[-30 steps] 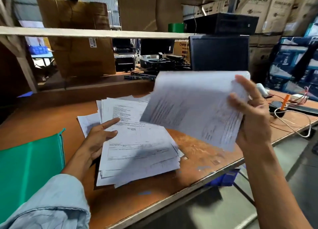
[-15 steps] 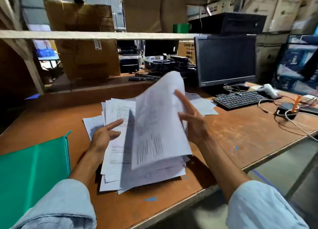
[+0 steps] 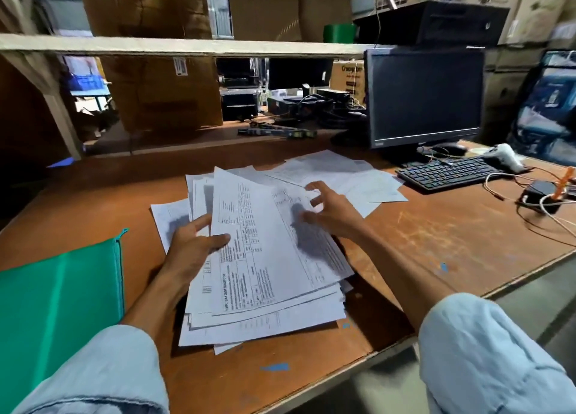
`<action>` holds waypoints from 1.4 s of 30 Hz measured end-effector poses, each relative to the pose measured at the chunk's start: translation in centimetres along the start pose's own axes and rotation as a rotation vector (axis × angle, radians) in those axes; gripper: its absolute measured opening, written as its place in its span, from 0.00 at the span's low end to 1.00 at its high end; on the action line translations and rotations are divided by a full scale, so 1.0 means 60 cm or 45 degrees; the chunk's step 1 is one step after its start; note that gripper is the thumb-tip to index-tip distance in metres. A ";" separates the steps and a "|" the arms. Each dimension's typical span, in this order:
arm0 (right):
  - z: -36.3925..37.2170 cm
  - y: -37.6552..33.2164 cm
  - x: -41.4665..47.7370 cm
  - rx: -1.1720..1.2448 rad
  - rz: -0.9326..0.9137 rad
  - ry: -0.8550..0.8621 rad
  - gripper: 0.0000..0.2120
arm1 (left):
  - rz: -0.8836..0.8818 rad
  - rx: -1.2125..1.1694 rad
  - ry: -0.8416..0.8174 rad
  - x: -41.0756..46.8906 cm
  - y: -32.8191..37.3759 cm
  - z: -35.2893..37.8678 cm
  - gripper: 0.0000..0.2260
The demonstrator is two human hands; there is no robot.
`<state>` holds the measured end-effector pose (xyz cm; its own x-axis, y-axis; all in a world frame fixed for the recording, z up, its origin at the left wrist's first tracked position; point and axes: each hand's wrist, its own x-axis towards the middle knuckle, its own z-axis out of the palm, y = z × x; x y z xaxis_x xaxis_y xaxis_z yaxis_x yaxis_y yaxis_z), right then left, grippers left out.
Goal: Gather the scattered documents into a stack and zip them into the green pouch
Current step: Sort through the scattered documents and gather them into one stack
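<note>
A loose stack of printed white documents (image 3: 268,273) lies on the brown desk (image 3: 436,236) in front of me. My left hand (image 3: 193,245) grips the stack's left edge, thumb on the top sheet. My right hand (image 3: 330,214) hovers over the stack's upper right with fingers spread, holding nothing. Further loose sheets (image 3: 343,173) lie behind the stack, toward the keyboard. One sheet (image 3: 170,214) sticks out at the stack's left. The green pouch (image 3: 59,292) lies flat at the desk's left, its zip edge facing the papers.
A black monitor (image 3: 424,99) and keyboard (image 3: 448,172) stand at the back right, with a white scanner (image 3: 506,156), cables and a small black device (image 3: 539,195) beyond. A shelf (image 3: 187,47) with cardboard boxes runs overhead. The desk's front edge runs diagonally at lower right.
My right hand brought the raised sheets from the right down onto the stack and let them go. My left hand moved from resting on the stack to gripping its left edge.
</note>
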<state>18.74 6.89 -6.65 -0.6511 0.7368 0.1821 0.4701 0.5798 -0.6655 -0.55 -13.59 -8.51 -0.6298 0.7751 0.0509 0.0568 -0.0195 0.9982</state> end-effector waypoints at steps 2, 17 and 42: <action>-0.026 0.034 0.030 -0.188 0.071 0.158 0.22 | -0.016 -0.002 0.020 0.003 -0.003 -0.002 0.21; -0.047 0.157 0.147 -0.817 0.397 -0.225 0.33 | 0.034 -0.045 0.022 0.017 -0.016 0.001 0.19; -0.104 0.107 -0.013 -0.585 0.373 0.198 0.19 | -0.114 -0.127 0.056 -0.003 0.015 -0.014 0.21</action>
<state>26.00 12.19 -6.52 -0.3754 0.9120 0.1650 0.8514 0.4097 -0.3275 -1.04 -14.29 -7.62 -0.6624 0.7481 -0.0394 -0.0769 -0.0156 0.9969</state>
